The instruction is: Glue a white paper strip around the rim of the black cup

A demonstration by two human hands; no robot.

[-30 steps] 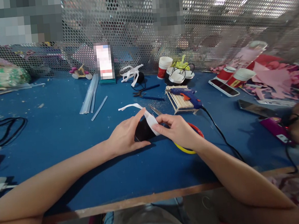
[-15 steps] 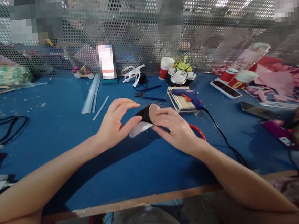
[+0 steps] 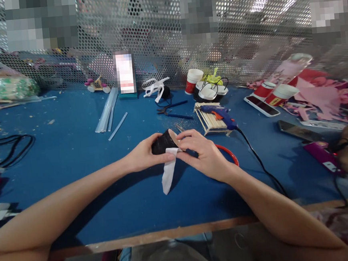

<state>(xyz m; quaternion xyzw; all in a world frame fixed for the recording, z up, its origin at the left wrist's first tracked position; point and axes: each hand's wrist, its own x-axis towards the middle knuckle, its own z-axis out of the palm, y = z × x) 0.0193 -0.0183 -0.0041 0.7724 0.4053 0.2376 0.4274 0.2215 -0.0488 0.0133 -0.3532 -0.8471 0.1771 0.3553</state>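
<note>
Now the single white strip (image 3: pixel 168 174) dangles mid-frame, no longer flat; left hand (image 3: pixel 142 157) and right hand (image 3: pixel 205 154) pinch one black cup (image 3: pixel 161 143).

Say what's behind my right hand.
A red ring and a metal tip stick out from behind the right hand; the part between them is covered.

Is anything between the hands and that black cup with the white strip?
Nothing visible. The left hand and right hand both grip the black cup directly; the white strip hangs down from it.
</note>
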